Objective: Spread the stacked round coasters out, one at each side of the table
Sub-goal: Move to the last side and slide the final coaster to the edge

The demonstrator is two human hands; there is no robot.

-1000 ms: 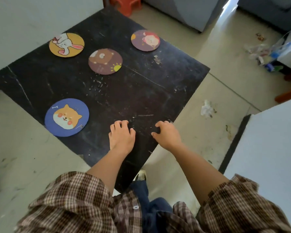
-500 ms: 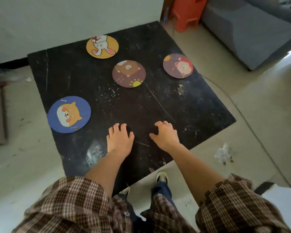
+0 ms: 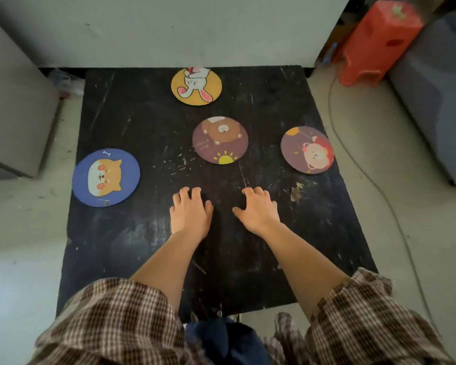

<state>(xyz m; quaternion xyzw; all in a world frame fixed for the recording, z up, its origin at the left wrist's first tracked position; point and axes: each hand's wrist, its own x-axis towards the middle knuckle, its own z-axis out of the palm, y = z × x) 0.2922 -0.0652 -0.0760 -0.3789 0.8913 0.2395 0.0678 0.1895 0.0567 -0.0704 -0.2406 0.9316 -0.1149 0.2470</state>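
Several round coasters lie flat on the black table [image 3: 132, 248]. A yellow rabbit coaster [image 3: 196, 86] sits at the far edge. A blue dog coaster [image 3: 106, 177] lies at the left edge, slightly overhanging. A maroon lion coaster [image 3: 307, 150] rests at the right edge. A brown bear coaster [image 3: 220, 140] lies in the middle. My left hand [image 3: 190, 212] and my right hand [image 3: 258, 209] rest palm down on the table just below the bear coaster, fingers apart and curled, holding nothing.
A white wall runs along the table's far edge. A red plastic stool [image 3: 374, 43] and a grey sofa [image 3: 437, 90] stand at the right. A grey cabinet [image 3: 13, 106] stands at the left. A thin cable [image 3: 374, 185] trails on the floor to the right.
The view has swung round and moved over the table, so the table now appears square-on. Both hands stay resting on the table with nothing in them; the coasters have not moved.
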